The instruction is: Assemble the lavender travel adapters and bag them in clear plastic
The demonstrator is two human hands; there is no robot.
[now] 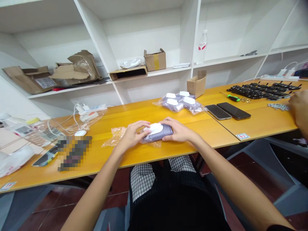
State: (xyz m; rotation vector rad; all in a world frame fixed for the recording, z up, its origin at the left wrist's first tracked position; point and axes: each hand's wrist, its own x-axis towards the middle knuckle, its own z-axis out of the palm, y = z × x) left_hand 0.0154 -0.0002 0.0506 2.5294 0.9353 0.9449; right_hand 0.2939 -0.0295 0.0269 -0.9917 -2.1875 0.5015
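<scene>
A purple-grey, box-like device [166, 131] lies on the wooden table in front of me, with a white oval piece [156, 128] on its top. Clear plastic bag film [116, 136] covers its left end and spreads out to the left. My right hand [177, 129] is closed round the device's right end, thumb at the near side and fingers at the far side. At the left end, my left hand [135, 133] is closed, thumb and fingers on the bagged end beside the white piece. Farther back sit several similar bagged devices [176, 105].
A small open carton [196, 85] stands behind the bagged devices. To the right lie two phones [226, 110], a green screwdriver [233, 98], black parts [262, 89] and screws [279, 106], near another person's hand [299, 107]. Cables and a power strip [90, 112] occupy the left.
</scene>
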